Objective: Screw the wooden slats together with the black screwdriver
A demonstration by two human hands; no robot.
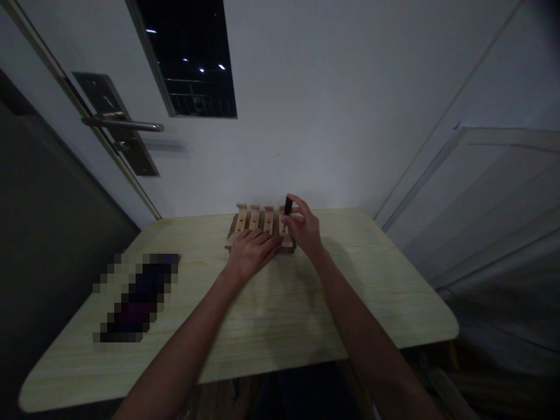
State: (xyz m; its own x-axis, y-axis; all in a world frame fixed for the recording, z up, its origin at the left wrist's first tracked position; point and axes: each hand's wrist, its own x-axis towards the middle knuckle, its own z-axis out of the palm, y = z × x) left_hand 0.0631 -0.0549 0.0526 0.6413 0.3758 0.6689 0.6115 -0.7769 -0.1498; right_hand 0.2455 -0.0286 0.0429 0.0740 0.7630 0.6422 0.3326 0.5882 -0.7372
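Observation:
A wooden hook rack lies on the table near the wall. It has several pale upright pegs with dark holes, set on a brown base. My left hand rests palm down across its front part, fingers stretched out and lying flat, hiding some of the near edge. My right hand pinches a small screwdriver by its black handle between thumb and fingers. The screwdriver stands nearly upright over the rightmost peg, its thin shaft pointing down at a hole there. Whether the tip sits in a screw is too small to tell.
Pale wood-grain table with rounded corners. A dark pixelated object lies on its left side. Behind stands a white door with a metal handle and a dark window. A white panel rises at the right.

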